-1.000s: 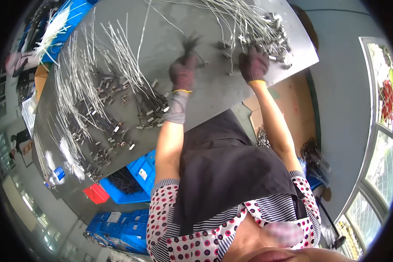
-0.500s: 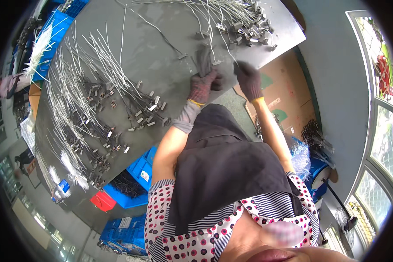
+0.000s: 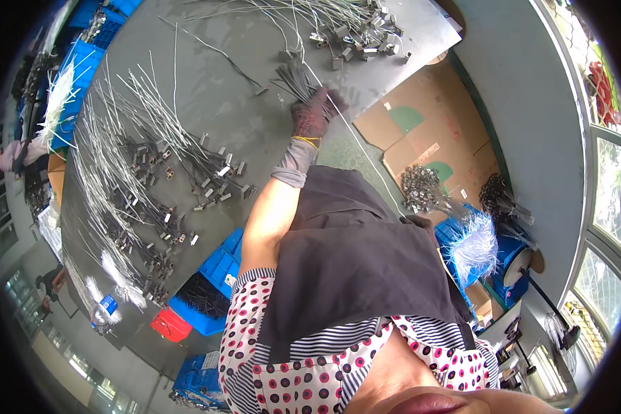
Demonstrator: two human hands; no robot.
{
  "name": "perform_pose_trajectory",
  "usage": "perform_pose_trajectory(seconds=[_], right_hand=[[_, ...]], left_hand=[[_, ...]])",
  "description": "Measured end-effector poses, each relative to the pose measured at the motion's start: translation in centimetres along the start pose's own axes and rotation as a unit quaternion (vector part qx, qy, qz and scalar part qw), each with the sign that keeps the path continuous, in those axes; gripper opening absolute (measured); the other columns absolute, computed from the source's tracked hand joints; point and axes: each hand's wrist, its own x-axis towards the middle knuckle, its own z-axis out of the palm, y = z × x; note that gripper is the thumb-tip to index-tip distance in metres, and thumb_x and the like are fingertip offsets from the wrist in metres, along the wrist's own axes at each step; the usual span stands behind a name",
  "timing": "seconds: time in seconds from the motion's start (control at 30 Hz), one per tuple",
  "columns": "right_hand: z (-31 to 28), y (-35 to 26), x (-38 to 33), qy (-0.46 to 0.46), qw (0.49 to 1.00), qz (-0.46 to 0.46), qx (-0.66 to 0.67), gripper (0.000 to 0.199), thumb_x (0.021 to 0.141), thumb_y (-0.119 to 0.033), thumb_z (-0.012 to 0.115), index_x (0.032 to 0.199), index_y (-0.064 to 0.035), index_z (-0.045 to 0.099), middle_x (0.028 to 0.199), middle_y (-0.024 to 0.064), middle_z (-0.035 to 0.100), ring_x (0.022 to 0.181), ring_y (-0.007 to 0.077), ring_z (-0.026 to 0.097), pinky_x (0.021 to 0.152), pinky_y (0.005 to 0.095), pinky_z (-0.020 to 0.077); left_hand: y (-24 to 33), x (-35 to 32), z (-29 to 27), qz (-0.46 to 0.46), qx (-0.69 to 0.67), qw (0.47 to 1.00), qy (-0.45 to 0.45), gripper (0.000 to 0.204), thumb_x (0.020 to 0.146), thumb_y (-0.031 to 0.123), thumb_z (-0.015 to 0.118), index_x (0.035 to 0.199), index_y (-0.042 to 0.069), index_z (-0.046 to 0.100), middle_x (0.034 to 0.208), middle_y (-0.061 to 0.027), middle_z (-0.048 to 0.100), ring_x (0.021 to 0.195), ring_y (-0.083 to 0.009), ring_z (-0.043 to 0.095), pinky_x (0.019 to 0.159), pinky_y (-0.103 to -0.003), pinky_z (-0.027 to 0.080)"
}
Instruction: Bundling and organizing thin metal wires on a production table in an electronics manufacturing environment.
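Observation:
My left hand (image 3: pixel 315 115), in a dark reddish work glove with a grey cuff, is over the near side of the grey table, closed round a bundle of thin dark grey strips (image 3: pixel 297 82). A long white wire (image 3: pixel 356 135) runs from the table, past my left fingers, down to my right hand (image 3: pixel 417 221). That hand is drawn back beside the apron, closed on the wire's end and mostly hidden. Beyond my left hand lies a pile of wires with grey connectors (image 3: pixel 366 41). One loose dark-ended wire (image 3: pixel 236 67) lies left of the strips.
Many white wires with connectors (image 3: pixel 134 186) cover the table's left part. Blue bins (image 3: pixel 217 272) and a red box (image 3: pixel 170 324) stand below its edge. Flattened cardboard (image 3: pixel 455 127) lies at right, near bundled wires (image 3: pixel 424 190) and a blue crate (image 3: pixel 455 238).
My right hand has moved from the table edge back toward my right side, drawing the white wire out long. My left hand still grips the strips. The view has shifted slightly.

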Motion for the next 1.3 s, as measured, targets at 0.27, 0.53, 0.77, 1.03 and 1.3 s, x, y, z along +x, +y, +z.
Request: perform_pose_trajectory(seconds=[0.27,0.53,0.77,1.03,1.3], right_hand=[[-0.7,2.4,0.2,-0.023,0.998,0.031,0.045,0.036,0.092,-0.033,0.069,0.099,0.0013,0.075,0.091,0.0138,0.075,0.084,0.0203,0.069,0.08,0.0357,0.0529],[0.4,-0.7,2.1,0.068,0.992,0.051,0.091,0.035,0.088,-0.032,0.073,0.095,0.0024,0.075,0.078,0.011,0.072,0.074,0.0183,0.065,0.07,0.0362,0.0518],[1.1,-7.5,6.2,-0.008,0.984,0.035,0.173,0.028,0.087,-0.026,0.074,0.091,0.001,0.074,0.065,0.0044,0.062,0.057,0.0104,0.054,0.052,0.0281,0.0417],[5.4,-16.9,8.7,-0.023,0.977,-0.106,0.183,0.024,0.093,-0.023,0.07,0.095,0.001,0.074,0.069,0.0043,0.064,0.061,0.0102,0.056,0.057,0.0273,0.0446],[6.4,-21.2,12.8,-0.132,0.988,-0.083,0.017,0.039,0.095,-0.036,0.064,0.101,0.0017,0.073,0.075,0.0092,0.068,0.066,0.016,0.063,0.065,0.034,0.0519]], left_hand=[[7.8,0.4,1.1,0.137,0.021,0.99,-0.027,0.026,0.096,0.029,0.071,0.106,0.006,0.065,0.095,-0.011,0.07,0.085,-0.0242,0.07,0.085,-0.054,0.061],[8.1,-1.5,0.2,0.176,0.102,0.979,0.004,0.018,0.095,0.019,0.072,0.1,0.002,0.068,0.089,-0.0106,0.071,0.078,-0.024,0.07,0.076,-0.05,0.064],[6.9,-2.0,-2.0,0.142,0.103,0.984,0.028,0.018,0.096,0.017,0.071,0.098,0.0,0.068,0.086,-0.0111,0.07,0.075,-0.0251,0.071,0.073,-0.046,0.064],[3.8,-4.6,-0.2,0.021,0.115,0.993,0.012,0.018,0.094,0.015,0.072,0.099,-0.002,0.068,0.084,-0.015,0.072,0.069,-0.0286,0.072,0.068,-0.047,0.065],[10.9,-1.0,-3.1,0.127,0.093,0.984,0.087,0.026,0.09,0.023,0.076,0.102,0.001,0.068,0.084,-0.013,0.071,0.074,-0.0262,0.072,0.071,-0.049,0.064]])
